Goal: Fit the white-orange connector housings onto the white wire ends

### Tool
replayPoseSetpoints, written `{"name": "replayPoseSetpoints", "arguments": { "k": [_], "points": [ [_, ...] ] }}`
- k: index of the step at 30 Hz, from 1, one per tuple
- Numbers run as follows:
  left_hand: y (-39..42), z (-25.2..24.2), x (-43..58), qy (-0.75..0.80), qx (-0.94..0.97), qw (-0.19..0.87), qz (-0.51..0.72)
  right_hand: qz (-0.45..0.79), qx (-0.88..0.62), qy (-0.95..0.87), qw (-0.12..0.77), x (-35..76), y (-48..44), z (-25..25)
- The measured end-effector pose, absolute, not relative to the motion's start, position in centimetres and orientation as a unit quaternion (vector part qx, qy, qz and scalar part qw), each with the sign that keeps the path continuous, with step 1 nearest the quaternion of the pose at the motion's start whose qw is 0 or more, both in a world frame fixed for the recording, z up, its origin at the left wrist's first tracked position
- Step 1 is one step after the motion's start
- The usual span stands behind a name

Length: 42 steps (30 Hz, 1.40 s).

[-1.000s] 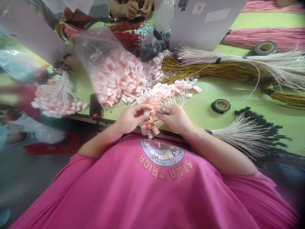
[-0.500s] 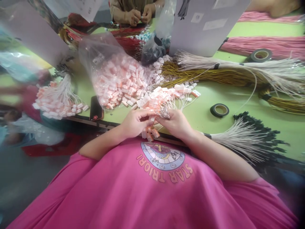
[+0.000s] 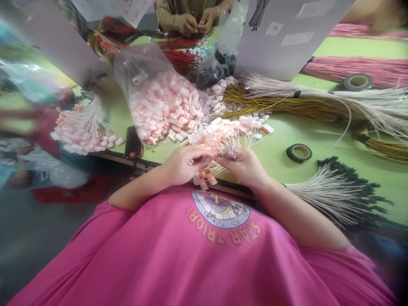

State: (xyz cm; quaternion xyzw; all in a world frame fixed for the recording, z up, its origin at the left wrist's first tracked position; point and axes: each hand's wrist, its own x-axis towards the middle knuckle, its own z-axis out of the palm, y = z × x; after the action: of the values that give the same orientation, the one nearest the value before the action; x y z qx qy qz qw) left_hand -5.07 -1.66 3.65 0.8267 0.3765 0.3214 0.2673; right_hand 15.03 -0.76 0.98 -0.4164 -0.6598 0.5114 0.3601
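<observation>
My right hand [image 3: 247,166] is closed round a bundle of white wires [image 3: 230,148] whose bare metal ends stick up above the thumb. My left hand [image 3: 188,163] is pinched just left of those ends; what lies between its fingertips is too small to make out. Several orange and white plastic connectors [image 3: 205,178] hang below the fingers at the table edge. Behind the hands lie more pale orange connectors [image 3: 219,127] on white wires. A clear plastic bag [image 3: 168,106] full of loose connectors sits farther back.
A finished-looking wire bundle with connectors [image 3: 86,131] and a phone [image 3: 134,142] lie at left. To the right are a roll of black tape [image 3: 298,152], black-ended white wires [image 3: 338,191] and yellow wires [image 3: 280,104]. Across the table, a co-worker's hands [image 3: 194,23] are busy beside upright panels [image 3: 287,38].
The whole view has shifted slightly, so things appear farther right. Both hands stay together at the wire ends, with the left fingers moved only a little.
</observation>
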Motion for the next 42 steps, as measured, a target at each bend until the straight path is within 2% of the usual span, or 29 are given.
{"name": "replayPoseSetpoints", "arguments": {
  "k": [2, 4, 6, 9, 12, 17, 20, 23, 25, 26, 30, 35, 42],
  "points": [
    [-1.2, 4.0, -6.1, 0.346, 0.859, 0.225, 0.302, 0.476, -0.417, -0.677, 0.376, 15.3, -0.5, 1.0],
    [-0.3, 4.0, -7.7, 0.380, 0.860, 0.198, 0.278, 0.441, -0.413, -0.689, 0.402, 15.6, -0.2, 1.0],
    [1.0, 3.5, -9.6, 0.487, 0.820, 0.153, 0.257, 0.449, -0.413, -0.673, 0.417, 15.8, 0.0, 1.1],
    [2.8, 1.8, -11.8, 0.650, 0.737, 0.073, 0.173, 0.508, -0.441, -0.627, 0.393, 15.9, 0.1, 1.2],
    [4.0, -0.3, -12.5, 0.688, 0.717, 0.080, 0.075, 0.566, -0.423, -0.609, 0.361, 15.7, 0.1, 1.0],
    [4.1, -1.4, -12.5, 0.665, 0.735, 0.098, 0.090, 0.623, -0.387, -0.580, 0.355, 15.5, 0.1, 0.7],
    [2.7, 0.3, -12.0, 0.657, 0.717, 0.155, 0.174, 0.598, -0.406, -0.598, 0.347, 15.6, 0.0, 0.9],
    [0.3, 2.9, -9.8, 0.585, 0.682, 0.340, 0.278, 0.590, -0.409, -0.604, 0.346, 15.6, -0.1, 1.0],
    [-1.0, 4.2, -7.7, 0.520, 0.661, 0.456, 0.289, 0.592, -0.405, -0.605, 0.346, 15.6, -0.2, 1.1],
    [-1.4, 4.5, -6.7, 0.501, 0.654, 0.483, 0.298, 0.595, -0.399, -0.605, 0.348, 15.6, -0.2, 1.1],
    [-1.7, 4.5, -4.2, 0.477, 0.628, 0.520, 0.328, 0.586, -0.402, -0.604, 0.361, 15.7, -0.4, 1.5],
    [-1.1, 3.9, -4.1, 0.484, 0.582, 0.591, 0.280, 0.567, -0.412, -0.610, 0.369, 15.7, -0.6, 1.6],
    [-1.0, 4.1, -4.1, 0.495, 0.587, 0.580, 0.273, 0.501, -0.455, -0.628, 0.384, 15.2, -0.8, 1.4]
  ]
}}
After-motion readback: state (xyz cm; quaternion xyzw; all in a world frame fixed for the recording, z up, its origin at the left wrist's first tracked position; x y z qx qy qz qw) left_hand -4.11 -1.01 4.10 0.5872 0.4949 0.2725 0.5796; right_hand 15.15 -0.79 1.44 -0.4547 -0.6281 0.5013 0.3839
